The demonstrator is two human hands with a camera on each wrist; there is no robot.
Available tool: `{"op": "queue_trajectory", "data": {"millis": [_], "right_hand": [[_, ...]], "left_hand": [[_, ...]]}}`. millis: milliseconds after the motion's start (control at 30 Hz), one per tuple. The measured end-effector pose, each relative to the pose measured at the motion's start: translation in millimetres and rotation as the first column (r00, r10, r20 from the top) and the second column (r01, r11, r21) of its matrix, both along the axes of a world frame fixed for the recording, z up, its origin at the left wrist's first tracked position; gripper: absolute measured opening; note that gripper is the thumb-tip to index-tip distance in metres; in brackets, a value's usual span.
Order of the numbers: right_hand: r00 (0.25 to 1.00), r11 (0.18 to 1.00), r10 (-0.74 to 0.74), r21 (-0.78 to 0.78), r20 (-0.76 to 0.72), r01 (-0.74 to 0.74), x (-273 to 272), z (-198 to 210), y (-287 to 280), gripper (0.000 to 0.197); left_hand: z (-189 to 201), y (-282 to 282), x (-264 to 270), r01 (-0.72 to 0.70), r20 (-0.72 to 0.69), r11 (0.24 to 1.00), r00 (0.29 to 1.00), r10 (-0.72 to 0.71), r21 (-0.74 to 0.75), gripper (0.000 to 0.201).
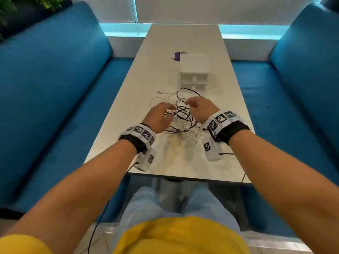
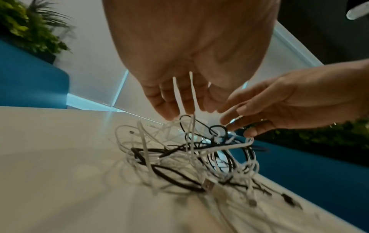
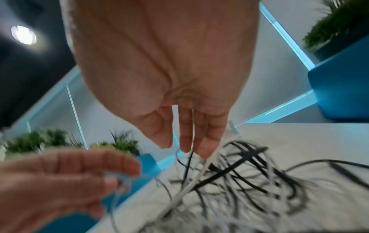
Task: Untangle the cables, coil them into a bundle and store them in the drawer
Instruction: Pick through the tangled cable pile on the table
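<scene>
cables [image 1: 180, 117] tangled betw. hands | left hand [image 1: 159, 118] grip: white strands | right hand [image 1: 200, 107] above

No text, brand or number can be read. The purple card [image 1: 178, 56] on the worktop [image 1: 187, 39] carries white print too blurred to make out, and the wrist bands [image 1: 221, 119] bear only black-and-white square marker patterns.

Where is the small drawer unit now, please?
In the head view, the drawer unit stands mid-table, just beyond the cables and both hands, slightly right of centre.
</scene>
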State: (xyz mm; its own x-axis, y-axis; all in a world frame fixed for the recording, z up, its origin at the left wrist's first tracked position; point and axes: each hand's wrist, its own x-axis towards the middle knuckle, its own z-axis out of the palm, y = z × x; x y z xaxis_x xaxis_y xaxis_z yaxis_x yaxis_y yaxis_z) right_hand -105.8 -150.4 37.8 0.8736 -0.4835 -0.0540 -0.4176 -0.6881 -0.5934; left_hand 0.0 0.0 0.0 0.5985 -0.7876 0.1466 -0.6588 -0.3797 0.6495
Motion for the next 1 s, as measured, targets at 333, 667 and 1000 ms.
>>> {"op": "queue_trajectory", "data": {"millis": [333, 667, 1000], "right_hand": [[0.995, 0.997, -0.058, -0.053, -0.082, 0.054, -30, -51, 9, 0.037], [0.989, 0.966, -0.145, -0.222, -0.026, 0.135, -10, -56, -8, 0.028], [0.963, 0.971, -0.222, -0.052, 0.154, 0.232, -20, -47, -4, 0.011]], "left_hand": [[-26, -24, -9, 0.030, 0.265, 0.864, 0.946, -0.188, 0.503, 0.042], [-45, -18, -3, 0.039, 0.111, 0.966, 0.991, -0.070, 0.257, 0.022], [-41, -2, -20, -0.046, 0.076, 0.992, 0.996, 0.037, 0.120, 0.022]]}}
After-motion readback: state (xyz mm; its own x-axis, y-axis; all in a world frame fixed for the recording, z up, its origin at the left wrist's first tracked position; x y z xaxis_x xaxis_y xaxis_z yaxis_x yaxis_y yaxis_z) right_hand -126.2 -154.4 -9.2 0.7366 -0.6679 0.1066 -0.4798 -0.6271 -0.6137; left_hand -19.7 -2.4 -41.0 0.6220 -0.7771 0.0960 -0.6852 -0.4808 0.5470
